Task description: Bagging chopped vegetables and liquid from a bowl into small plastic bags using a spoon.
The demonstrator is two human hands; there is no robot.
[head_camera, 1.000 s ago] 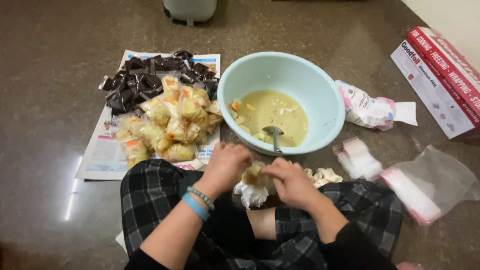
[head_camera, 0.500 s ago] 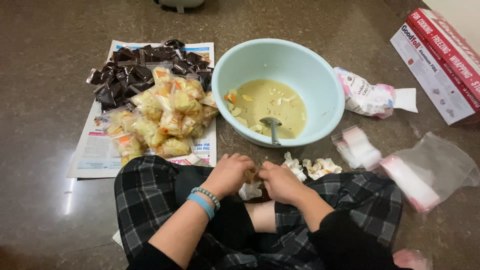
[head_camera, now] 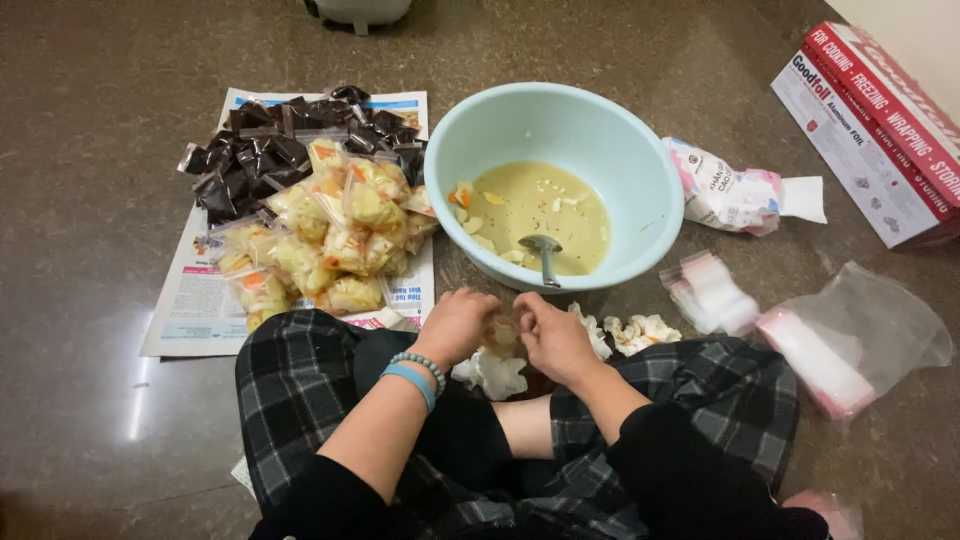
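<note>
Both hands, the left hand (head_camera: 458, 325) and the right hand (head_camera: 553, 335), pinch one little bag (head_camera: 503, 333) (yellowish inside) just in front of the blue bowl (head_camera: 600, 130).

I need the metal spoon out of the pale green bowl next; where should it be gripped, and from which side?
Take the metal spoon by the upper end of its handle, near the rim of the pale green bowl closest to the person. Its head lies sunk in the yellowish liquid, while the handle slants up toward that rim, so coming from above on the near side probably keeps fingers dry.
</note>
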